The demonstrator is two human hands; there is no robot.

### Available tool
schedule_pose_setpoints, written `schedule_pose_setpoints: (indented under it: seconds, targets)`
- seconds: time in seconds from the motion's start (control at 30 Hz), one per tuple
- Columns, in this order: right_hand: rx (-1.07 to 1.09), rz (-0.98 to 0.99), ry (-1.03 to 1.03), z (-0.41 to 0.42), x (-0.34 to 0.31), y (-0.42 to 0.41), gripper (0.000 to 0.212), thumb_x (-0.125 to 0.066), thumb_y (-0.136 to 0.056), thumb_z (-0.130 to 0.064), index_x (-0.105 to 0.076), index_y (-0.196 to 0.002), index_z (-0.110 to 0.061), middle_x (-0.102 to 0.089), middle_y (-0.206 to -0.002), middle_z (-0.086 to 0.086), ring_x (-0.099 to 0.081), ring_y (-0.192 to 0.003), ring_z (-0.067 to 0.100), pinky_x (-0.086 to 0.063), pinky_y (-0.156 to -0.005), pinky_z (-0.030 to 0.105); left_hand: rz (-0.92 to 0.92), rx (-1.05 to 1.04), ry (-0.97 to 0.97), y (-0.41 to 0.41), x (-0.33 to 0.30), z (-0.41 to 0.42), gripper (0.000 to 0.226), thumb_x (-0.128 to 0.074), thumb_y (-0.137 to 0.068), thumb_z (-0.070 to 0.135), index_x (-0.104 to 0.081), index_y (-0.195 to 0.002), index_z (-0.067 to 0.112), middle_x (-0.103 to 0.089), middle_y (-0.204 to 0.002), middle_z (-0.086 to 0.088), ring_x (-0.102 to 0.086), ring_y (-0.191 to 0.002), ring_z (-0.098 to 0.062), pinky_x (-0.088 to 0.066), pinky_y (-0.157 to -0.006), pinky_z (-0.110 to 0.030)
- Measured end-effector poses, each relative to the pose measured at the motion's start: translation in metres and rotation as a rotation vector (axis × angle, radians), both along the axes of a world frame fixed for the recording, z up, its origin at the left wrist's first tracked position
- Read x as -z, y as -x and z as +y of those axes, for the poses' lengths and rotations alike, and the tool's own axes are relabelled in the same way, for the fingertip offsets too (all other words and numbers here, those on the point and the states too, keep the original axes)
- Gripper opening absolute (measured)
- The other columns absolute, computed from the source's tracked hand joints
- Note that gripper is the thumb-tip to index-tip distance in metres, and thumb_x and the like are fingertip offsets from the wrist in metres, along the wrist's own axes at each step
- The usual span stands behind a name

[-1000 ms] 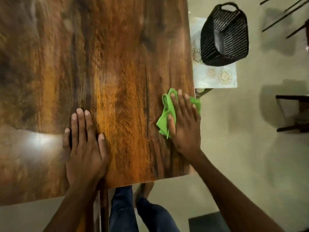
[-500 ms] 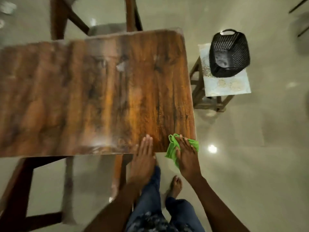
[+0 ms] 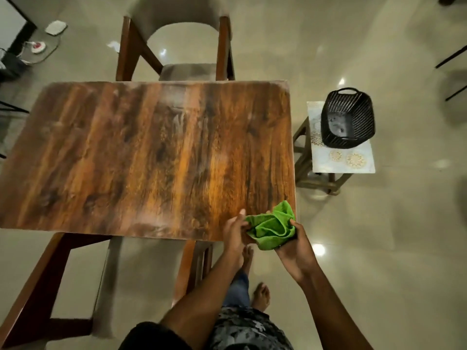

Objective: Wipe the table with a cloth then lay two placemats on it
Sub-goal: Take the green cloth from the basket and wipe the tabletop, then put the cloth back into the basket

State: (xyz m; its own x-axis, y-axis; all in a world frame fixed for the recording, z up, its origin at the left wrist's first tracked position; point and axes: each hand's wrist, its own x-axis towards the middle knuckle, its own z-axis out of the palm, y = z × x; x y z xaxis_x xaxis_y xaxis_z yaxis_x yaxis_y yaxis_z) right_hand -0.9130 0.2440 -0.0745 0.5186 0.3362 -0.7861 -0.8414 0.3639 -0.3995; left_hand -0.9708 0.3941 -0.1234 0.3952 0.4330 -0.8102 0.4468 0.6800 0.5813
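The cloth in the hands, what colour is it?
Bright green cloth, clearest in the head view.

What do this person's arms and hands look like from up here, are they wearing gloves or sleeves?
No gloves: the left hand and right hand are bare, with no rings, watch or bands visible. Both forearms are uncovered up to the bottom edge of the picture, so no sleeves show. Lower down, a dark patterned garment and blue trousers are worn; the feet are bare.
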Motion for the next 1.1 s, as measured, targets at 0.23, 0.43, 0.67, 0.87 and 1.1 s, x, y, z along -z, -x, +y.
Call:
schedule_pose_setpoints:
  seconds: [0.23,0.43,0.67,0.87,1.1]
  targets:
    - [0.303,-0.053,-0.219,-0.025,-0.032,-0.046,0.042,-0.051,-0.095,-0.024,-0.075,-0.123,-0.005,-0.076,-0.122,0.018,-0.077,-0.104,0.03,-0.061,-0.097,0.042,0.078,0.167,0.233,-0.038,-0.01,-0.023,0.025,-0.038,-0.114,0.016,-0.061,-0.112,0.008,-0.066,-0.105,-0.017,-0.063,-0.085,-0.026,-0.059,-0.066,-0.037]
    - [0.391,-0.087,-0.204,-0.056,-0.036,-0.077,0.049,-0.046,-0.103,-0.024,-0.061,-0.145,-0.004,-0.062,-0.144,0.02,-0.058,-0.134,0.035,-0.049,-0.113,0.043,-0.22,0.499,0.578,-0.103,-0.047,-0.05,0.054,-0.034,-0.113,0.047,-0.068,-0.135,0.011,-0.074,-0.13,-0.022,-0.077,-0.104,-0.037,-0.062,-0.093,-0.056]
    - [0.313,-0.188,-0.022,-0.104,-0.047,-0.113,0.04,-0.043,-0.11,-0.027,-0.073,-0.128,-0.007,-0.077,-0.118,0.018,-0.077,-0.1,0.029,-0.064,-0.082,0.038,-0.318,0.682,0.324,-0.148,-0.06,-0.087,0.035,-0.048,-0.112,0.016,-0.061,-0.141,0.003,-0.072,-0.133,-0.023,-0.076,-0.109,-0.036,-0.065,-0.09,-0.056]
    - [0.052,-0.274,0.173,-0.168,-0.036,-0.15,0.058,-0.03,-0.111,-0.055,-0.067,-0.135,-0.017,-0.073,-0.132,0.015,-0.073,-0.117,0.026,-0.06,-0.093,0.039,-0.393,0.965,-0.457,-0.203,-0.079,-0.155,0.046,-0.081,-0.08,-0.004,-0.07,-0.118,0.02,-0.08,-0.104,-0.003,-0.078,-0.094,-0.025,-0.065,-0.074,-0.035]
    - [-0.095,-0.301,0.162,-0.238,-0.035,-0.2,0.079,-0.021,-0.102,-0.076,-0.059,-0.148,-0.024,-0.07,-0.14,0.008,-0.065,-0.131,0.026,-0.051,-0.111,0.053,-0.573,0.941,-0.733,-0.246,-0.09,-0.212,0.04,-0.067,-0.076,0.004,-0.077,-0.111,0.02,-0.08,-0.103,0.007,-0.075,-0.098,-0.013,-0.061,-0.088,-0.032]
